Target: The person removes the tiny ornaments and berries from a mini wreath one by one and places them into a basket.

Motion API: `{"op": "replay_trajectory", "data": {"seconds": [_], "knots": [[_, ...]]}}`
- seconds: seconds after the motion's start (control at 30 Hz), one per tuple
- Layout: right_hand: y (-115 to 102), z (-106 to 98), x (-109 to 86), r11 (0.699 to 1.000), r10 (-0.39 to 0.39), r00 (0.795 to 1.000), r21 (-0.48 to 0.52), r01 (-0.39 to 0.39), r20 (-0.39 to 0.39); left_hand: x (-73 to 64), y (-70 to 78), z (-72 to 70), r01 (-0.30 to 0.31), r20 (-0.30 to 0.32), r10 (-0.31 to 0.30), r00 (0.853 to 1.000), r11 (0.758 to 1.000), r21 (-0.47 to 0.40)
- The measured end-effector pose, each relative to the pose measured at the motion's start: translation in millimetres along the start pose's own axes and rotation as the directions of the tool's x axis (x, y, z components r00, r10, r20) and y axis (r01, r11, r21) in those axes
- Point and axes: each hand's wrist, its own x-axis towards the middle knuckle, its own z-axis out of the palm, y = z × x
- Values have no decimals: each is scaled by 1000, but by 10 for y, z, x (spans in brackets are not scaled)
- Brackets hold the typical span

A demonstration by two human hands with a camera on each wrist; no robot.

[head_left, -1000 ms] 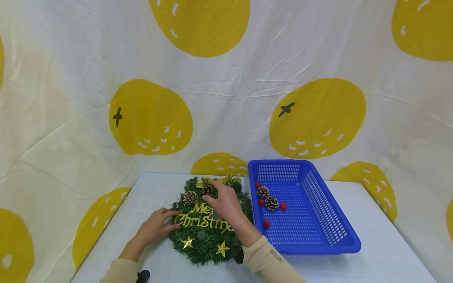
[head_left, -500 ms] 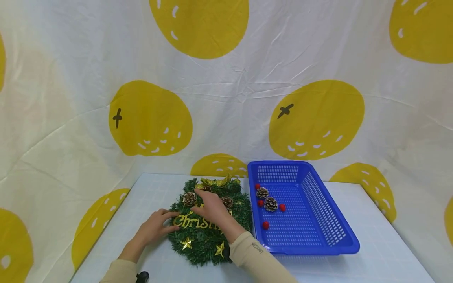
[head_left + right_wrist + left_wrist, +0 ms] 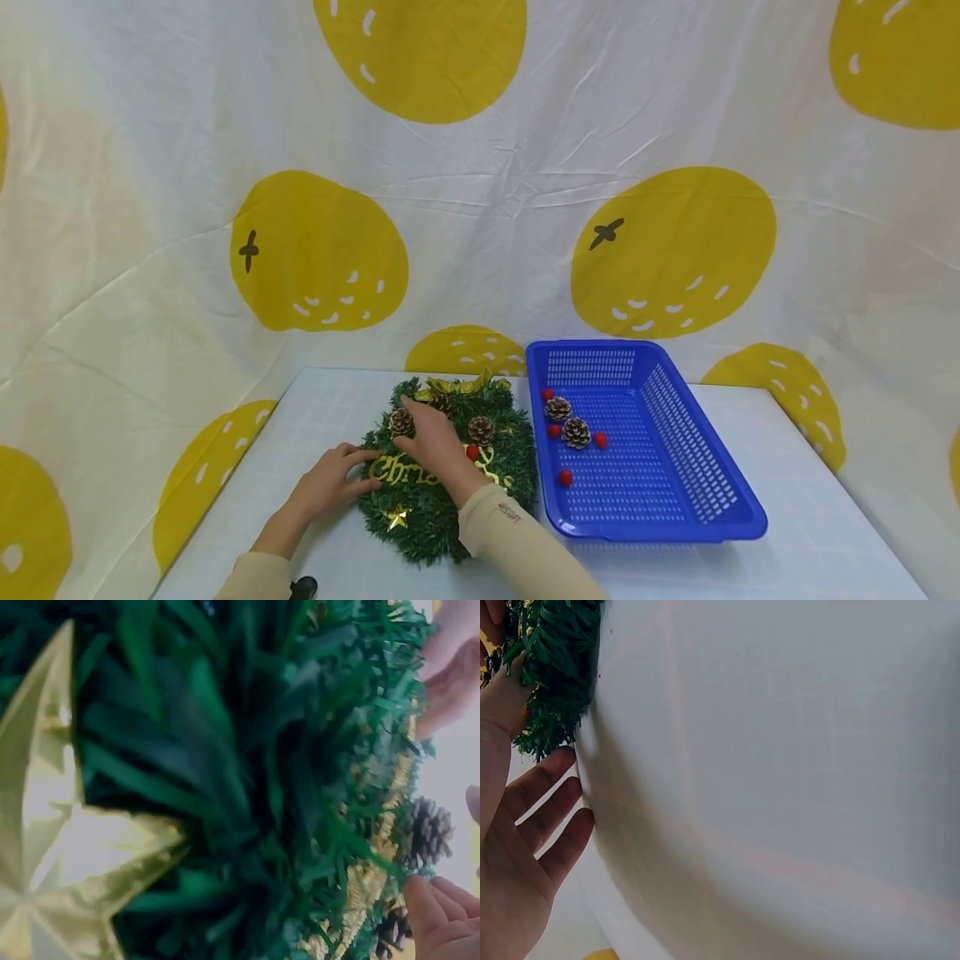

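Note:
A green Christmas wreath (image 3: 416, 533) lies on the table, bearing gold lettering (image 3: 401, 469), a gold star (image 3: 397, 517) and a gold ribbon (image 3: 465, 386). My left hand (image 3: 326, 483) touches its left edge with thumb and index finger spread; in the left wrist view the other fingers (image 3: 551, 814) are fairly straight against the white tabletop. My right hand (image 3: 433, 437) reaches over the wreath, thumb and index finger spread beside the upper left pine cone (image 3: 401, 422). Another pine cone (image 3: 481, 430) and a red ball (image 3: 472, 452) show right of it. My right hand and sleeve hide part of the lettering.
A blue plastic basket (image 3: 675, 467) stands right beside the wreath, with two pine cones (image 3: 576, 432) and several red balls (image 3: 566, 477) in its left part. A white cloth with yellow fruit print (image 3: 517, 250) hangs behind the table (image 3: 787, 500).
My right hand has moved left across the wreath, from near the ribbon to the upper left pine cone. The right pine cone and a red ball have come into sight. My left hand stays put.

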Motion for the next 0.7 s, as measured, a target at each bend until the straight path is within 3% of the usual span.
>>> {"op": "replay_trajectory", "data": {"seconds": [0.3,0.7], "knots": [[-19,134,15,998,26,1000,-61,-26,-5,-15,41,-5,-9,-14,8,1000,1000,-6],[-11,232,54,988,70,992,-130,-84,-103,-27,67,-32,1,-7,-1,1000,1000,-3]]}}
